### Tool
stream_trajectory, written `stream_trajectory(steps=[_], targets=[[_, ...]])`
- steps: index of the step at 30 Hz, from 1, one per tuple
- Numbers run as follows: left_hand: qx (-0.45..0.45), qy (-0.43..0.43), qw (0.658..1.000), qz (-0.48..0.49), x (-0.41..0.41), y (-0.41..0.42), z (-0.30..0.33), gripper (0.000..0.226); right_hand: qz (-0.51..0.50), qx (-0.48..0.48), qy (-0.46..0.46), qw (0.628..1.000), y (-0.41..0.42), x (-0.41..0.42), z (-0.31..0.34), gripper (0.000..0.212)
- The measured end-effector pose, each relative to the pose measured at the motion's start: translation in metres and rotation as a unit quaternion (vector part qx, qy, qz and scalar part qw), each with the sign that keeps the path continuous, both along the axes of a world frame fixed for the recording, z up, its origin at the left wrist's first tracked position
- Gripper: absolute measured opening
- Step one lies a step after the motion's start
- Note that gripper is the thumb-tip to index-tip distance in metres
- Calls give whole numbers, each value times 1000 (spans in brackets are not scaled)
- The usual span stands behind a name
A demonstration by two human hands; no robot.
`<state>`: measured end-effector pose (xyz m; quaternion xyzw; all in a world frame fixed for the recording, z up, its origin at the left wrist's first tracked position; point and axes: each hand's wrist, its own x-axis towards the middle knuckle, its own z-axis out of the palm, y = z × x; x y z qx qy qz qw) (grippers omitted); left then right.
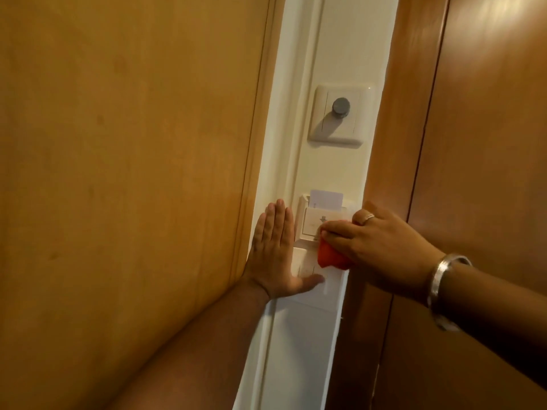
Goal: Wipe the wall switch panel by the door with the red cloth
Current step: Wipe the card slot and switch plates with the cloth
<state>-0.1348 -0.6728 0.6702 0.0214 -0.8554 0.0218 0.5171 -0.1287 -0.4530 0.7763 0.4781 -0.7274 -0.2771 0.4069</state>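
A narrow white wall strip holds the panels. The key-card holder panel (310, 223) carries a white card (325, 199) in its slot. Just below it sits a white switch panel (307, 266). My right hand (381, 247) presses the bunched red cloth (331, 257) against the lower right part of the card holder and the top of the switch panel. Flat and open, my left hand (273, 250) rests on the wall at the left of the panels, its thumb lying across the switch panel. Most of the cloth is hidden under my right fingers.
Higher on the strip is a white dimmer plate with a grey knob (341, 107). A light wooden panel (127, 173) fills the left side. A darker wooden door and frame (473, 128) stand at the right, close to my right wrist with its silver bangle (444, 288).
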Motion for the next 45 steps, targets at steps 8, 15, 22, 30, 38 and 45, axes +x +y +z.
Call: stream_trajectory(steps=[8, 15, 22, 30, 38, 45], targets=[[-19, 47, 999, -4, -7, -3, -4, 126, 7, 26, -39, 999, 0, -1, -13, 79], [-20, 39, 999, 2, -4, -3, -4, 126, 11, 33, 1, 999, -19, 6, -21, 74], [-30, 37, 999, 20, -4, -3, -3, 126, 18, 48, -17, 999, -1, -2, -8, 78], [-23, 27, 999, 6, -4, -4, -3, 128, 22, 31, -42, 998, -9, -1, -12, 77], [-21, 27, 999, 10, -6, -5, -3, 138, 48, -44, 4, 998, -2, -6, -2, 82], [-24, 37, 999, 13, -6, -4, -3, 135, 68, -63, 15, 996, 18, -14, 8, 82]])
